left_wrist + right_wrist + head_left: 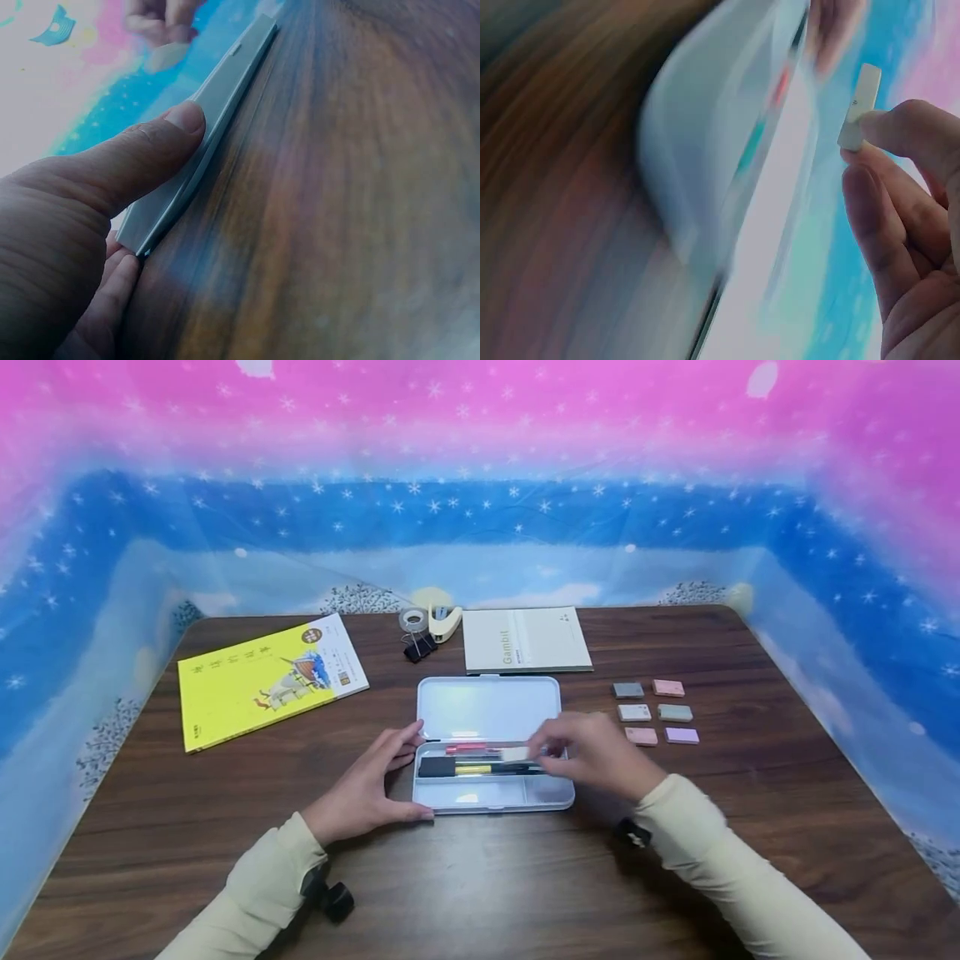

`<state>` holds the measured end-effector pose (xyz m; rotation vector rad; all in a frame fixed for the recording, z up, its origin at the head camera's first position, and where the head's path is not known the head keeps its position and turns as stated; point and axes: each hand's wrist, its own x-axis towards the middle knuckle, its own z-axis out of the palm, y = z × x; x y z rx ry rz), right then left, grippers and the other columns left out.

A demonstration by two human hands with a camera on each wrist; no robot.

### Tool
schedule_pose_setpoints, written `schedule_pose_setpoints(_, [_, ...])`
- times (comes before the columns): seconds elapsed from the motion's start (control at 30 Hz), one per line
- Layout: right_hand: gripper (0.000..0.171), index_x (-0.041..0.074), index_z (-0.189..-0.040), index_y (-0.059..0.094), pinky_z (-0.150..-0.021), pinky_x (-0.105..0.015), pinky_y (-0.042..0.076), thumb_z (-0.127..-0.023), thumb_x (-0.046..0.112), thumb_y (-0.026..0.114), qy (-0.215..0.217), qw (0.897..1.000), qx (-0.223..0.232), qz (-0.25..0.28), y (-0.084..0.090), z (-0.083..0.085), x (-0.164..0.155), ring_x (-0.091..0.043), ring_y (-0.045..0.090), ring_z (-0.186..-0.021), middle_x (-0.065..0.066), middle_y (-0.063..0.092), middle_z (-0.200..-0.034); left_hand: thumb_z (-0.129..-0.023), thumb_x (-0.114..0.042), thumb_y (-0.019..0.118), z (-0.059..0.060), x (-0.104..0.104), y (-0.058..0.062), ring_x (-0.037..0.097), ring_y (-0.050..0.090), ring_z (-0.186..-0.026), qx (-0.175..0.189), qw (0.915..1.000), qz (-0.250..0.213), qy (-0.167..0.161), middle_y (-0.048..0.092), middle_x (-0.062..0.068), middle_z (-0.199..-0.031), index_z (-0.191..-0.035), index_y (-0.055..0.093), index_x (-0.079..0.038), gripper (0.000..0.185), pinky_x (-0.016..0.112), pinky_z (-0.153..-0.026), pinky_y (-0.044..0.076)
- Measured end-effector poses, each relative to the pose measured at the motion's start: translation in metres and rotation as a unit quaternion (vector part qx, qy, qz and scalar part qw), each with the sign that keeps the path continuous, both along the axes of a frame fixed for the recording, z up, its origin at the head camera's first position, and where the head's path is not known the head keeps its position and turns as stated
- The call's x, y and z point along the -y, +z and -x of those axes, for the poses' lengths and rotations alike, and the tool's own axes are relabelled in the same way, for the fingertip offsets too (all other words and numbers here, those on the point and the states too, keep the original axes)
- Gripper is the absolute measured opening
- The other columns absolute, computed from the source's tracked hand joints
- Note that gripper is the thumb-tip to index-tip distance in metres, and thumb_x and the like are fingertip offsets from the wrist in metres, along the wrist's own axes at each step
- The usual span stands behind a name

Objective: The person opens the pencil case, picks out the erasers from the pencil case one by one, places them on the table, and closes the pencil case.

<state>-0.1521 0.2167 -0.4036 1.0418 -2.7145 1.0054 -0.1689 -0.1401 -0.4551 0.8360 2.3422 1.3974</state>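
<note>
A white pencil case point(469, 793) lies open on the table, its lid point(489, 706) folded back toward the far side. My left hand point(365, 785) holds the case's left end, thumb along the front wall and fingers by the hinge; the left wrist view shows the thumb point(154, 154) on the case's side. Between thumb and fingers, my right hand point(592, 752) pinches a white eraser point(861, 105) above the case. Inside, a red pen point(465, 748) and a black-and-yellow marker point(471, 769) lie in the rear compartment, partly hidden by the eraser and right hand.
Several small erasers in grey, white, pink and purple point(682, 736) sit in rows at the right. A yellow book point(247, 693) lies at the left. Farther back are a tape roll point(412, 620), black binder clip point(420, 647), cream stapler point(446, 624) and pale notebook point(540, 639).
</note>
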Motion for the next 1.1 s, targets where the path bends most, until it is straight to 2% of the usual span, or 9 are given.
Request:
schedule_pose_setpoints(0.23, [0.033, 0.021, -0.089, 0.074, -0.072, -0.026, 0.064, -0.082, -0.011, 0.083, -0.106, 0.993, -0.029, -0.043, -0.010, -0.017, -0.093, -0.008, 0.072, -0.087, 0.008, 0.076, -0.095, -0.079, -0.024, 0.096, 0.000, 0.002, -0.002, 0.032, 0.049, -0.142, -0.008, 1.0000, -0.002, -0.004, 0.044, 0.013, -0.148, -0.167, 0.025, -0.011, 0.114, 0.036, -0.119, 0.042])
schedule_pose_setpoints(0.4, [0.033, 0.025, -0.089, 0.073, -0.069, -0.027, 0.063, -0.084, -0.006, 0.084, -0.157, 0.985, -0.008, -0.076, -0.017, -0.031, -0.131, -0.004, 0.070, -0.085, 0.013, 0.074, -0.092, -0.078, -0.023, 0.097, 0.000, 0.002, 0.000, 0.033, 0.049, -0.142, -0.004, 1.0000, -0.001, -0.001, 0.044, 0.013, -0.147, -0.167, 0.025, -0.009, 0.115, 0.036, -0.118, 0.042])
schedule_pose_setpoints(0.53, [0.030, 0.026, -0.090, 0.073, -0.069, -0.030, 0.062, -0.087, -0.003, 0.083, -0.170, 0.981, 0.010, -0.097, -0.020, -0.037, -0.143, -0.001, 0.067, -0.084, 0.015, 0.072, -0.093, -0.078, -0.023, 0.097, 0.000, 0.002, 0.000, 0.033, 0.049, -0.142, 0.000, 1.0000, 0.000, 0.002, 0.045, 0.013, -0.148, -0.166, 0.025, -0.009, 0.115, 0.038, -0.118, 0.042])
schedule_pose_setpoints(0.73, [0.029, 0.028, -0.090, 0.074, -0.070, -0.030, 0.060, -0.088, 0.000, 0.083, -0.173, 0.978, 0.016, -0.112, -0.027, -0.036, -0.152, 0.000, 0.066, -0.085, 0.017, 0.072, -0.092, -0.078, -0.023, 0.097, 0.000, 0.002, 0.000, 0.033, 0.049, -0.144, 0.007, 1.0000, 0.001, 0.000, 0.044, 0.013, -0.149, -0.167, 0.025, -0.010, 0.115, 0.036, -0.119, 0.042])
schedule_pose_setpoints(1.1, [0.029, 0.027, -0.092, 0.073, -0.069, -0.029, 0.061, -0.088, 0.000, 0.083, -0.171, 0.979, 0.017, -0.111, -0.034, -0.035, -0.156, 0.001, 0.067, -0.084, 0.017, 0.072, -0.092, -0.078, -0.021, 0.097, 0.000, 0.002, 0.001, 0.033, 0.048, -0.144, 0.010, 0.9999, 0.001, 0.000, 0.043, 0.013, -0.149, -0.167, 0.024, -0.010, 0.115, 0.036, -0.119, 0.041])
